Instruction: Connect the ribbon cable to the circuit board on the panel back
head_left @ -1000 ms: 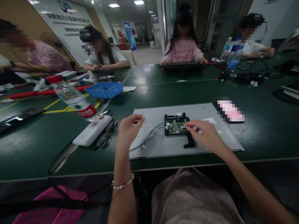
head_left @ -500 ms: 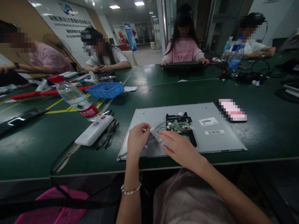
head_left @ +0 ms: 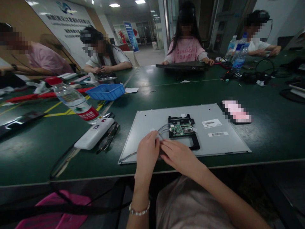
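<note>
A flat grey metal display panel [head_left: 226, 144] lies on the table in front of me. On it sits a black bracket [head_left: 196, 141] with a green circuit board [head_left: 178, 128] and grey cables [head_left: 164, 128] running left from it. My left hand [head_left: 147, 149] is closed over the cables, fingertips pinched on a small white strip [head_left: 159, 136] that looks like tape. My right hand [head_left: 179, 156] meets it from the right, its fingers together and pressed at the strip. Most of the strip is hidden by the fingers. One cable end [head_left: 128, 156] emerges left of my left hand.
On the left are a white power bank [head_left: 94, 134], glasses [head_left: 108, 138], a water bottle [head_left: 76, 100] and a blue basket [head_left: 107, 92]. A phone [head_left: 237, 111] lies right of the panel. Several people sit around the table, one holding a dark panel [head_left: 181, 66].
My left hand has moved right and slightly down, closing up against my right hand. The white strip is now mostly covered. Across the table, a person's dark panel has shifted.
</note>
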`<state>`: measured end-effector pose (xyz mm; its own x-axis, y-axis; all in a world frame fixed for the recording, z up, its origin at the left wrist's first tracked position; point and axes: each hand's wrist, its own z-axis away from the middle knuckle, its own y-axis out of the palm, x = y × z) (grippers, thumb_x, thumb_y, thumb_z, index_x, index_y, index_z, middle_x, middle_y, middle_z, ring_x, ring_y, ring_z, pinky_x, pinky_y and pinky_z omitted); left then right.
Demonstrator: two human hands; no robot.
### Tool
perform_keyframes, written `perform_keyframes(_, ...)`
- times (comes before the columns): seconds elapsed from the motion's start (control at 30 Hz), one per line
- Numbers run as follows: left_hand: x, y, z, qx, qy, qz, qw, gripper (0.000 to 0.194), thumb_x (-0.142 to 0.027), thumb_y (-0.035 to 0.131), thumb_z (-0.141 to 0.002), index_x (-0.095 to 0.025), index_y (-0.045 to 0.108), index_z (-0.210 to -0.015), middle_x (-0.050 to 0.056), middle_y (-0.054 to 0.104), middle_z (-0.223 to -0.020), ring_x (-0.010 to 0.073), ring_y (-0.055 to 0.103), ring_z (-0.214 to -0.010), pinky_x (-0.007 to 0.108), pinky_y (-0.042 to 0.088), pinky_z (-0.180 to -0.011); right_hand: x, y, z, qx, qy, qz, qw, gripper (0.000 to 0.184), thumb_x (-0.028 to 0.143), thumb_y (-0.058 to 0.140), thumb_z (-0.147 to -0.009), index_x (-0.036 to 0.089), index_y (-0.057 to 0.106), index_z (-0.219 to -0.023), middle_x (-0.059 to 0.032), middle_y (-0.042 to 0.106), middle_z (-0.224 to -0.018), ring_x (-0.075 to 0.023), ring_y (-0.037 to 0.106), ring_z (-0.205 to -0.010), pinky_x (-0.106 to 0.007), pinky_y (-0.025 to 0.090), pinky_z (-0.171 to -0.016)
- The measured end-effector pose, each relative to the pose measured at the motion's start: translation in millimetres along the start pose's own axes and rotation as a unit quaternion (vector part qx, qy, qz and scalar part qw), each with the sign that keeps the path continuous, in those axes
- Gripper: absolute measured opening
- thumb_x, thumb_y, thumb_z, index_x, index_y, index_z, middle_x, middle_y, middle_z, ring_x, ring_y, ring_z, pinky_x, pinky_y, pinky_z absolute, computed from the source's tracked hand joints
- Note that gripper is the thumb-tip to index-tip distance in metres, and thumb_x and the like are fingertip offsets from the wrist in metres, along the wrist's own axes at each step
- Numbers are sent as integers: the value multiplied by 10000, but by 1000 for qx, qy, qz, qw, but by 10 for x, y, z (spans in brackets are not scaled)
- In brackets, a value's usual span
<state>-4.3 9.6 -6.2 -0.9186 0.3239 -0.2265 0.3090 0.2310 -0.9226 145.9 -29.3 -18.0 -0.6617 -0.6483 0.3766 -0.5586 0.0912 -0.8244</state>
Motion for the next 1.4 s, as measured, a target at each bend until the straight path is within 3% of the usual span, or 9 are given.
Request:
perform_keyframes(0.1, 39, 65, 4, 6, -10, 2, 1000, 275, -176, 433, -908, -158, 559, -1152, 120, 637, -1186, 244, 607, -1077, 368, 464, -938, 13, 21, 31, 2, 0, 2, 1000, 344, 215, 494, -909, 97, 556, -1227, -148, 610, -1257, -234, 535, -1204, -394, 427, -1050)
perform_keyframes(0.23, 77, 70, 9, -1, -27, -2, 1000, 304, -206, 468, -895, -166, 513, -1193, 101, 679, -1024, 245, 647, -937, 369, 498, -845, 55, 31, 74, 3, 7, -2, 1000, 380, 231, 501, -908, 85, 545, -1255, -160, 582, -1299, -243, 504, -1245, -398, 405, -1070)
perform_keyframes(0.37, 89, 74, 41, -17, 2, 10, 1000, 352, -195, 467, -885, -142, 464, -1233, 119, 661, -1049, 244, 634, -955, 387, 489, -870, 26, -175, 95, 29, -8, -34, 999, 362, 255, 514, -911, 131, 563, -1247, -127, 610, -1267, -230, 548, -1192, -382, 435, -1033)
perform_keyframes(0.43, 93, 90, 60, -24, 19, 14, 999, 387, -190, 461, -889, -126, 433, -1269, 142, 632, -1130, 252, 610, -1027, 411, 472, -916, -79, -358, 114, 41, 8, -53, 998, 328, 267, 500, -922, 182, 580, -1229, -79, 654, -1198, -206, 611, -1090, -360, 483, -968)
perform_keyframes(0.67, 60, 99, 79, -73, 47, 30, 996, 375, -231, 403, -943, -161, 422, -1311, 145, 512, -1331, 257, 489, -1230, 463, 396, -1035, -744, -785, 347, -71, 177, -3, 982, 234, 206, 487, -900, 201, 661, -1056, -54, 691, -1081, -216, 635, -988, -379, 487, -897)
perform_keyframes(0.8, 10, 45, 100, -88, 66, 27, 994, 356, -288, 460, -932, -166, 473, -1265, 140, 472, -1363, 260, 434, -1277, 455, 357, -1071, -904, -789, 453, -66, 197, -14, 978, 217, 197, 542, -859, 222, 657, -1042, -35, 690, -1061, -209, 632, -958, -360, 481, -870)
perform_keyframes(1.0, 2, 3, 128, -66, 57, 19, 996, 313, -277, 578, -858, -205, 567, -1162, 83, 593, -1155, 258, 536, -1104, 424, 431, -966, -924, -690, 419, -33, 186, -2, 982, 205, 176, 546, -853, 228, 646, -1025, -34, 680, -1054, -207, 621, -973, -339, 471, -862)
perform_keyframes(1.2, 56, 27, 100, -53, 39, 40, 997, 182, -203, 502, -886, -193, 668, -960, 58, 666, -990, 223, 599, -931, 365, 470, -857, -925, -670, 390, -28, 205, 95, 974, 209, 178, 477, -902, 217, 654, -1006, -53, 702, -982, -218, 640, -929, -344, 470, -835)
perform_keyframes(1.4, 56, -117, 11, -137, 27, 38, 989, 220, -216, 474, -906, -182, 681, -974, 60, 697, -986, 211, 635, -904, 344, 481, -845, -977, -727, 511, -116, 227, 157, 954, 237, 171, 453, -909, 182, 664, -1016, -81, 696, -1052, -239, 626, -968, -370, 477, -843)
